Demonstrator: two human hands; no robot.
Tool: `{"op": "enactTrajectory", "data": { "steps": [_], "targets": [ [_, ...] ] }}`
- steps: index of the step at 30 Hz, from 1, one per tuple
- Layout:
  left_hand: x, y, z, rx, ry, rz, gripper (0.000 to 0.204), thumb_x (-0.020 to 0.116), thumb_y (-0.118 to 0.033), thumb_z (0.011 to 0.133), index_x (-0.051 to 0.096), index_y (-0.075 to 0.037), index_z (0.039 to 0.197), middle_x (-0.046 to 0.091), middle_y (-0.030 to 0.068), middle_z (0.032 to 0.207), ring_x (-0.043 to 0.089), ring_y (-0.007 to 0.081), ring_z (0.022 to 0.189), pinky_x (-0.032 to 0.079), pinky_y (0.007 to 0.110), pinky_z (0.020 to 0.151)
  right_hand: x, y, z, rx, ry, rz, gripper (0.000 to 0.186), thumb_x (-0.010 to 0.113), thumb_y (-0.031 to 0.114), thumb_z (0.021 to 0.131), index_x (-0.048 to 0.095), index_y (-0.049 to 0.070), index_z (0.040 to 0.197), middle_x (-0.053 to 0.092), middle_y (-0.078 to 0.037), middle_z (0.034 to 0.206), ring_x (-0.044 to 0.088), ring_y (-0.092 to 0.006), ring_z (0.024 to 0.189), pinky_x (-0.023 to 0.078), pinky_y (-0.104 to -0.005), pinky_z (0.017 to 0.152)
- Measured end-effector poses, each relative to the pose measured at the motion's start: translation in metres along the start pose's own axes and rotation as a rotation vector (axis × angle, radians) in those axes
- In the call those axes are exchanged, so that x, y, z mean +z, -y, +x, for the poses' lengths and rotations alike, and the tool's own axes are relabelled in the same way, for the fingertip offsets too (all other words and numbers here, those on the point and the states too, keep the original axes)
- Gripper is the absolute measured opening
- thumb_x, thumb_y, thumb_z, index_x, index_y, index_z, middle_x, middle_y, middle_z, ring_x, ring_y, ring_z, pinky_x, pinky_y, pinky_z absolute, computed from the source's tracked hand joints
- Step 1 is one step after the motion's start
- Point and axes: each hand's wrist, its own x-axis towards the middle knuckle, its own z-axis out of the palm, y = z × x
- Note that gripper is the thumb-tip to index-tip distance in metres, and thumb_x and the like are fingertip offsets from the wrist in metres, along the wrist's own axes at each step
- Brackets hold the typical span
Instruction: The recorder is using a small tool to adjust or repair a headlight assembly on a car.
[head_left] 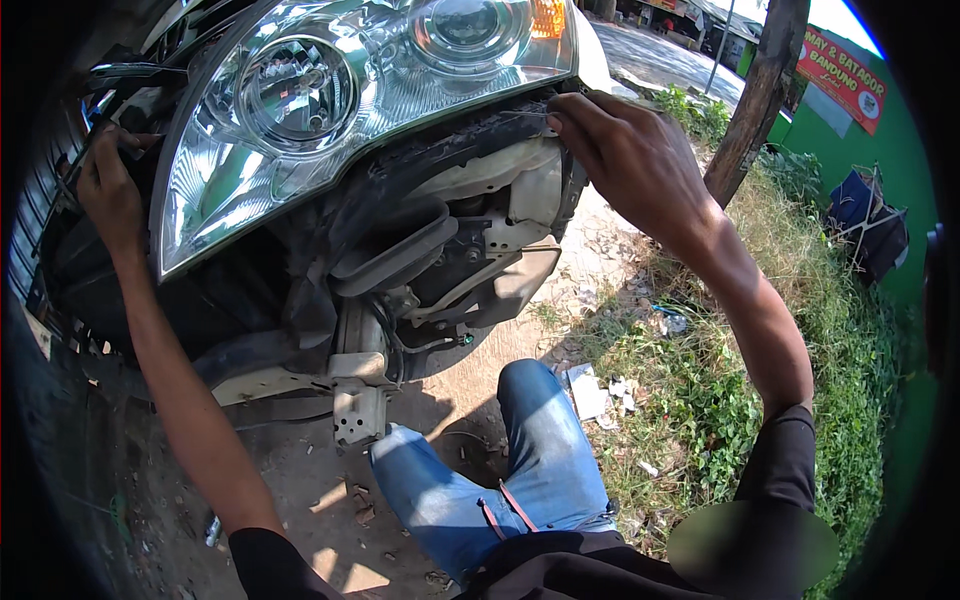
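Note:
A large clear car headlight (390, 90) with two round lenses and an amber corner sits at the front of a car, its bumper off. My left hand (108, 190) is at the headlight's left edge, fingers bent around something dark that I cannot make out. At the headlight's lower right corner is my right hand (635, 150), palm down, thumb and fingers pinched together. A thin, light, wire-like piece (525, 113) reaches left from those fingertips, over the black strip (455, 140) under the headlight. The far ends of the fingers are partly hidden.
Below the headlight are a black oval duct (395, 250), a pale metal bracket (358, 400) and loose wiring (430, 345). My bent knees in jeans (545, 430) are close to the bracket. Grass (700, 400), a tree trunk (755, 100) and a green wall (905, 290) stand to the right.

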Motion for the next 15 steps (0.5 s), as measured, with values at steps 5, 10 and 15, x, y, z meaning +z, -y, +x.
{"op": "enactTrajectory", "data": {
  "steps": [5, 10, 15],
  "targets": [
    [-0.009, -0.002, 0.006, 0.022, 0.013, 0.071, 0.041, 0.048, -0.028, 0.103, 0.064, 0.005, 0.084, 0.074, 0.0159, 0.087, 0.067, 0.0217, 0.087, 0.045, 0.033, 0.091, 0.02, 0.008, 0.015, 0.0, 0.017, 0.018, 0.028, 0.058, 0.029, 0.101, 0.069, 0.003, 0.103, 0.069, -0.013, 0.088, 0.07, -0.0313, 0.076, 0.056, -0.0445, 0.069],
    [-0.004, 0.005, 0.004, -0.005, 0.0, 0.103, 0.042, 0.05, -0.032, 0.102, 0.066, 0.004, 0.087, 0.074, 0.0156, 0.09, 0.066, 0.0209, 0.089, 0.044, 0.033, 0.09, 0.028, 0.005, 0.022, -0.018, -0.001, -0.037, 0.024, 0.062, 0.023, 0.098, 0.07, 0.0, 0.098, 0.071, -0.017, 0.097, 0.072, -0.0357, 0.082, 0.058, -0.0472, 0.071],
    [0.002, -0.003, 0.0, 0.024, -0.016, 0.135, 0.039, 0.046, -0.026, 0.104, 0.062, 0.004, 0.085, 0.075, 0.0139, 0.089, 0.063, 0.0177, 0.085, 0.043, 0.032, 0.087, 0.011, -0.019, 0.012, 0.153, 0.176, -0.282, 0.017, 0.061, 0.014, 0.095, 0.07, 0.0, 0.091, 0.071, -0.017, 0.092, 0.072, -0.0345, 0.077, 0.058, -0.0467, 0.069]
  ]
}}
